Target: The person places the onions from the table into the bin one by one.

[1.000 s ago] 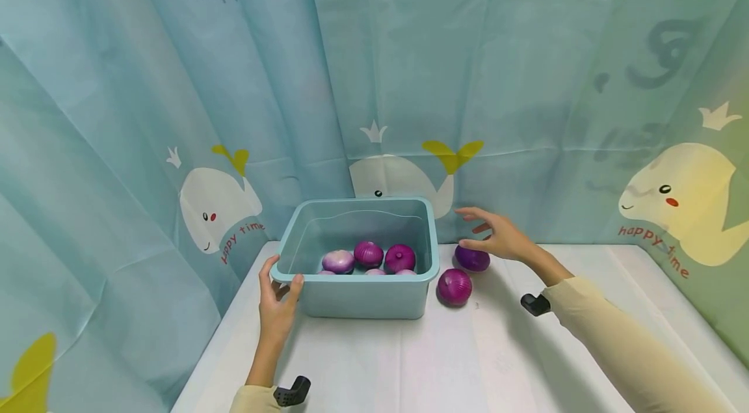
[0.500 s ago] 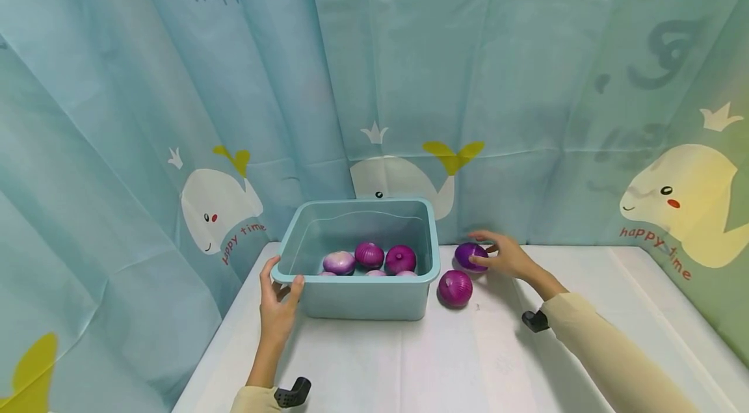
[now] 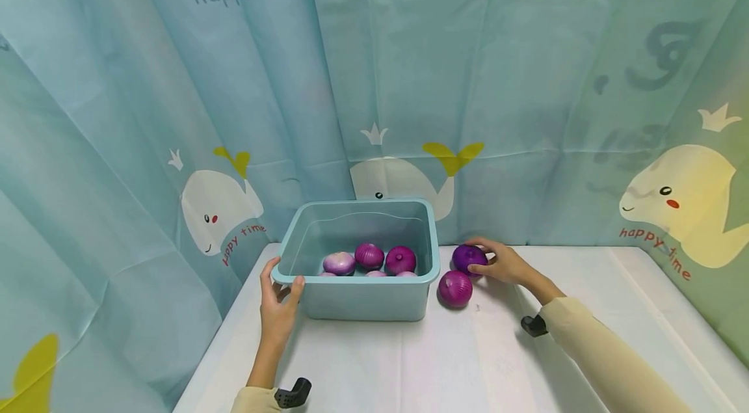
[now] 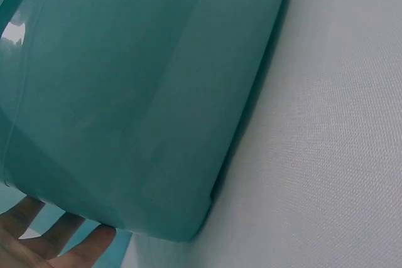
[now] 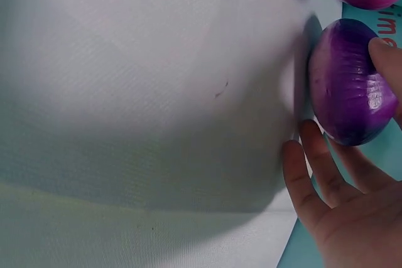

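- Head view shows a blue curtain [image 3: 374, 75] printed with whales hanging behind a white table [image 3: 439, 361].
- On that table stands a blue tub [image 3: 359, 299], the landmark for the rest; several purple onions [image 3: 368, 257] lie inside it.
- At the tub's near left corner, the left hand [image 3: 277, 306] holds the rim, thumb hooked over the edge and fingers curled against the outer wall; in the left wrist view the fingertips [image 4: 59, 243] show just under the tub's bottom edge.
- Just right of the tub's right wall, the right hand [image 3: 506, 263] grips a dark purple onion [image 3: 468, 258] resting on the table near the curtain, fingers curled round its far side and thumb on its near side.
- A second loose onion [image 3: 455, 288] lies by the tub's near right corner, just in front of the gripped one.
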### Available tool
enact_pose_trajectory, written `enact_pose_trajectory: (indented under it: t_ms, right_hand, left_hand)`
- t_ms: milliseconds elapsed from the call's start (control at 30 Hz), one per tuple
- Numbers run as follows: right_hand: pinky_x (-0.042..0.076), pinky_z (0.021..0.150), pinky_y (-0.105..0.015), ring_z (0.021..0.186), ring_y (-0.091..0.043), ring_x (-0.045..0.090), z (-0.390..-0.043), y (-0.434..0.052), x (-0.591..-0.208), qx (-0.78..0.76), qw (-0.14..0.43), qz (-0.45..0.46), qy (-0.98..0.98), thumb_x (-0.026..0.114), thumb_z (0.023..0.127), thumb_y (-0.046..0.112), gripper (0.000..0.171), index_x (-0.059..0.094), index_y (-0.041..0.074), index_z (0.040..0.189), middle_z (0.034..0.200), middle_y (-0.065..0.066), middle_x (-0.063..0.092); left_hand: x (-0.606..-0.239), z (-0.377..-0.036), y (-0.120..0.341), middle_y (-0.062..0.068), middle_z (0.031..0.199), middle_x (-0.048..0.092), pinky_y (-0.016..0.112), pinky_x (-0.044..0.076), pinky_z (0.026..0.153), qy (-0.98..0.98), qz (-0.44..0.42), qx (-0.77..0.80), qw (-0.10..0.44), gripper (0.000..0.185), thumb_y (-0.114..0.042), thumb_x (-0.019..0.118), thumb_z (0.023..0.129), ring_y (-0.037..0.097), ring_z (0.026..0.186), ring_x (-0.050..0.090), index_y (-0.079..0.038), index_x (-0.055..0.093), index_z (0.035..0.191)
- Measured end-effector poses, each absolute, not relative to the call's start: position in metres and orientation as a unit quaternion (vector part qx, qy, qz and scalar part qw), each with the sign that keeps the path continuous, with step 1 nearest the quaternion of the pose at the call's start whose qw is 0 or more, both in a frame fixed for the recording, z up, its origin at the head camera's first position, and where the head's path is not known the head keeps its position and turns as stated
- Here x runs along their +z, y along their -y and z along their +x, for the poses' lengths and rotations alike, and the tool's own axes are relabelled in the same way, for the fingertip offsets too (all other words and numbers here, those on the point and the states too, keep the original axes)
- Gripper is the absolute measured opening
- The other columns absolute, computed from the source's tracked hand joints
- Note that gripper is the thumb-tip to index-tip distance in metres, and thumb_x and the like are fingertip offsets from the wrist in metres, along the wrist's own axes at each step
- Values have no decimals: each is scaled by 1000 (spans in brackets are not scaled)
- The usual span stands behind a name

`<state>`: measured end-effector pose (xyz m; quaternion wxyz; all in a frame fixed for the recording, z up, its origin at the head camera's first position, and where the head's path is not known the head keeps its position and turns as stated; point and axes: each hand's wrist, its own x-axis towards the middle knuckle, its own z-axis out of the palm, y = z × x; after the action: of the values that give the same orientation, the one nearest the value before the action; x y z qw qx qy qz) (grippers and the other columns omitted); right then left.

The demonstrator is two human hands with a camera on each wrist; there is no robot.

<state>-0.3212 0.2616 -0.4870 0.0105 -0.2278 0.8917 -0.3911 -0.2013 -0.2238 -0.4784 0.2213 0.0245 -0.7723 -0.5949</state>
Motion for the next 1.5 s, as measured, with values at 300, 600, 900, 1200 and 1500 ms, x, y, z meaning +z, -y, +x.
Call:
enact_pose_trajectory:
  t_ms: [300,600,900,1200,1500]
  right_hand:
    - [49,90,-58,101,-37,69,-320,-262,-488,-394,16,-222,-891,80,91,21,56,56,8,140,125,-31,62]
    - [51,90,-59,118,-48,60,-319,-264,-490,-396,20,-224,-890,80,91,21,57,54,10,141,139,-28,55]
    - [51,82,-45,103,-37,64,-317,-264,-479,-374,11,-254,-892,84,84,11,55,59,7,134,120,-26,65]
    - [56,77,-36,96,-31,64,-314,-274,-434,-362,18,-285,-887,83,86,11,56,58,5,136,127,-26,59]
    - [55,73,-37,81,-20,70,-306,-282,-378,-331,-66,-312,-888,84,85,11,55,60,8,135,117,-21,65]
  left_hand:
    - [-477,-199,221,20,156,39,29,49,85,775,28,-591,220,67,-26,64,102,45,126,52,-26,27,157]
    - [-478,-199,220,20,156,40,35,51,89,781,32,-584,220,67,-26,64,102,45,127,52,-26,27,157]
    - [-477,-198,219,20,157,39,29,50,88,778,26,-591,212,68,-26,64,102,45,128,52,-27,26,158]
    - [-478,-201,221,18,157,37,27,49,87,777,23,-593,212,68,-24,65,101,45,131,50,-26,27,158]
    - [-474,-197,222,20,156,40,23,48,83,777,30,-590,218,67,-26,65,101,44,126,54,-28,28,157]
